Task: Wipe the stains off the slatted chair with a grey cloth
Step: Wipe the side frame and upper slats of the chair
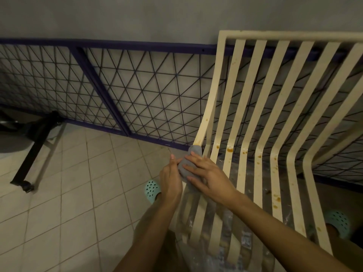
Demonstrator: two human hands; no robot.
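Wiping is in hand at the chair's [294, 34] outermost slat [215, 95]. The left hand [170, 181] grips the grey cloth's [185, 168] edge, and the right hand [210, 177] presses flat on it. Next, I judge, the cloth must shift toward 3 o'clock, where orange stains [229, 149] dot the other slats.

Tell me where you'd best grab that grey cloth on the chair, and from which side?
Probably the bare upper end of the grey cloth, from the left: it drapes over the slatted chair's outermost slat, and the right hand covers its middle.
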